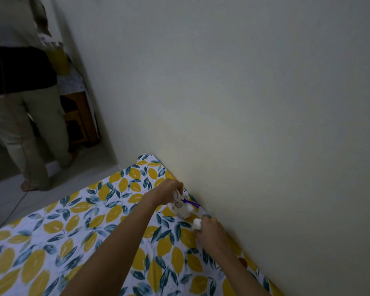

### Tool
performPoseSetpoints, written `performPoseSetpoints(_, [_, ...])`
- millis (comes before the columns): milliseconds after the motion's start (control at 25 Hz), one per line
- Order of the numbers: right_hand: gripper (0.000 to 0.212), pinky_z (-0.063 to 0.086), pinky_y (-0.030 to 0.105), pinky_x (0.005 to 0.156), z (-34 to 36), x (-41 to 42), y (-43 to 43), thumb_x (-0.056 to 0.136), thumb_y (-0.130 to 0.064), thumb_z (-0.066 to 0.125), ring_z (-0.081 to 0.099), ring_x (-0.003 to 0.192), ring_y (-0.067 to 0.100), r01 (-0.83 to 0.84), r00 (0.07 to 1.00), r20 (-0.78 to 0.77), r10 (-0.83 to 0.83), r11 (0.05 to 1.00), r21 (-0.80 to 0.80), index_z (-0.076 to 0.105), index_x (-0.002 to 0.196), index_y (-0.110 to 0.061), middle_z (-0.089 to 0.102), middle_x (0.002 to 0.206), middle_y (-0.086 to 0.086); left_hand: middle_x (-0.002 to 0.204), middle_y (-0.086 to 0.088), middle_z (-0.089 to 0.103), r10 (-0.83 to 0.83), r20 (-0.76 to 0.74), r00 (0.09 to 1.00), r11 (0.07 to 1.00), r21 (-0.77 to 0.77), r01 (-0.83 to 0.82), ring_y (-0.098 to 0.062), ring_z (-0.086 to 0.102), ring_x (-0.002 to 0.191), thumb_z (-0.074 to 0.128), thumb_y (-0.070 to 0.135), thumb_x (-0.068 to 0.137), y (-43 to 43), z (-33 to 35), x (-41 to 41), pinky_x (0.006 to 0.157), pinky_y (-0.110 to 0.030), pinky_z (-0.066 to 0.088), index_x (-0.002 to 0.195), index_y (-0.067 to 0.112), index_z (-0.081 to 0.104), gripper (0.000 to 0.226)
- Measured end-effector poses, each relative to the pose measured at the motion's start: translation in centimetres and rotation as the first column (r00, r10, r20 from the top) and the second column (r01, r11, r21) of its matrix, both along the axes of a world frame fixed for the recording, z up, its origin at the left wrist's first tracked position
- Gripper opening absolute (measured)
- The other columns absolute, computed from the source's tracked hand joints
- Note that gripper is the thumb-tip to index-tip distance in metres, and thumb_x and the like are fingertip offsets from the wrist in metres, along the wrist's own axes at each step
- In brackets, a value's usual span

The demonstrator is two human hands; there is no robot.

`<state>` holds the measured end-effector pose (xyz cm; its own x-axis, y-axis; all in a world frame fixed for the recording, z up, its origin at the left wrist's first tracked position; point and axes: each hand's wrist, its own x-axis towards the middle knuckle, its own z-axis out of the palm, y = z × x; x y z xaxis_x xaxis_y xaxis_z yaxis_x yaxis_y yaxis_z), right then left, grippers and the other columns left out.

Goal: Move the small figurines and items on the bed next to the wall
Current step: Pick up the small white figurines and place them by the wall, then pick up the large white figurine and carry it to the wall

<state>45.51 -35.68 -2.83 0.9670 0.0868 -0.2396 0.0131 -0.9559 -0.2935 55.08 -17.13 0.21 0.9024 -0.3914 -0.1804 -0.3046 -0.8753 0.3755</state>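
White figurine gripped by outstretched left hand, right hand fisted beside.

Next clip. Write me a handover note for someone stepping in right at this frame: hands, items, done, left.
Left hand: grip closed on the top of a white figurine with a purple tie, standing on the bed close to the wall.
Right hand: grip closed on a small white item, just beside the figurine, near the wall.
Done: both pieces brought to the wall edge.
Left: release them; no others in view.
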Motion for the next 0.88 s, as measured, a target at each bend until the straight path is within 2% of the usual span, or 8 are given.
performPoseSetpoints(120, [0.046, 0.054, 0.034, 0.083, 0.1, 0.0, 0.1, 0.089, -0.039, 0.062, 0.064, 0.106, 0.025, -0.008, 0.999, 0.039, 0.009, 1.000, -0.017, 0.050, 0.123, -0.010, 0.064, 0.121, 0.010, 0.131, -0.014, 0.058, -0.018, 0.028, 0.999, 0.996, 0.090, 0.016, -0.033, 0.048, 0.128, 0.071, 0.006, 0.078, 0.3, -0.3, -0.2, 0.105, -0.042, 0.042, 0.121, 0.009, 0.058, 0.045])
performPoseSetpoints(200, [0.066, 0.051, 0.038, 0.093, 0.7, -0.2, 0.4, 0.088, -0.049, 0.059, 0.059, 0.116, 0.029, -0.012, 0.989, 0.144, 0.015, 1.000, -0.025, 0.042, 0.136, -0.006, 0.059, 0.129, 0.014, 0.159, -0.012, 0.023, 0.003, 0.049, 0.999, 0.974, 0.227, -0.014, -0.030, 0.016, 0.149, 0.072, 0.028, 0.081, 1.1, 0.2, -1.2, 0.123, -0.048, 0.016, 0.147, 0.011, 0.027, 0.082])
performPoseSetpoints(240, [0.070, 0.050, 0.041, 0.098, 1.4, -0.2, 0.9, 0.087, -0.050, 0.057, 0.058, 0.120, 0.033, -0.042, 0.969, 0.240, 0.049, 0.999, -0.033, 0.043, 0.137, -0.002, 0.059, 0.130, 0.017, 0.163, -0.012, 0.006, 0.046, 0.072, 0.996, 0.959, 0.276, -0.065, -0.030, 0.002, 0.151, 0.067, 0.039, 0.083, 2.0, 0.9, -2.1, 0.124, -0.049, 0.005, 0.152, 0.009, 0.010, 0.094])
performPoseSetpoints(320, [0.070, 0.051, 0.049, 0.098, 3.2, 0.1, 3.0, 0.084, -0.051, 0.051, 0.061, 0.119, 0.037, -0.137, 0.904, 0.398, 0.156, 0.988, -0.076, 0.053, 0.130, 0.003, 0.062, 0.128, 0.021, 0.163, -0.012, -0.009, 0.171, 0.132, 0.976, 0.927, 0.315, -0.205, -0.029, -0.010, 0.151, 0.054, 0.052, 0.088, 4.6, 2.7, -4.3, 0.125, -0.049, -0.002, 0.152, 0.006, -0.005, 0.098])
performPoseSetpoints(400, [0.079, 0.037, 0.051, 0.110, 5.9, -0.1, 6.5, 0.087, -0.054, 0.035, 0.045, 0.135, 0.037, -0.268, 0.889, 0.365, 0.277, 0.960, -0.075, 0.040, 0.141, 0.003, 0.046, 0.146, 0.022, 0.163, -0.013, -0.007, 0.320, 0.172, 0.932, 0.890, 0.283, -0.358, -0.028, -0.010, 0.151, 0.044, 0.054, 0.092, 8.3, 4.6, -7.6, 0.124, -0.048, 0.000, 0.151, 0.004, -0.005, 0.092])
performPoseSetpoints(520, [0.095, 0.005, 0.046, 0.123, 9.2, -2.8, 13.3, 0.087, -0.072, 0.012, 0.001, 0.152, 0.028, -0.490, 0.838, 0.223, 0.498, 0.867, -0.091, 0.001, 0.153, -0.004, 0.000, 0.163, 0.014, 0.163, -0.012, -0.004, 0.512, 0.194, 0.837, 0.807, 0.226, -0.546, -0.027, -0.008, 0.151, 0.040, 0.053, 0.094, 15.1, 7.6, -15.0, 0.124, -0.046, 0.000, 0.152, 0.004, -0.001, 0.086])
performPoseSetpoints(680, [0.087, 0.003, 0.044, 0.125, 12.0, -10.3, 23.0, 0.096, -0.058, 0.035, -0.003, 0.152, 0.026, -0.683, 0.702, 0.202, 0.683, 0.726, -0.083, -0.003, 0.153, -0.005, -0.004, 0.164, 0.012, 0.163, -0.013, -0.003, 0.656, 0.241, 0.715, 0.678, 0.228, -0.699, -0.028, -0.007, 0.151, 0.041, 0.053, 0.093, 23.7, 11.3, -27.8, 0.124, -0.046, 0.002, 0.151, 0.003, 0.000, 0.087])
performPoseSetpoints(880, [0.088, 0.005, 0.045, 0.124, 13.4, -22.0, 32.5, 0.095, -0.058, 0.036, -0.003, 0.152, 0.027, -0.833, 0.523, 0.201, 0.828, 0.547, -0.088, -0.002, 0.152, -0.004, -0.003, 0.163, 0.013, 0.163, -0.014, -0.001, 0.769, 0.303, 0.563, 0.516, 0.227, -0.826, -0.029, -0.005, 0.151, 0.041, 0.056, 0.092, 32.0, 14.8, -44.6, 0.123, -0.048, 0.004, 0.151, 0.002, 0.004, 0.088])
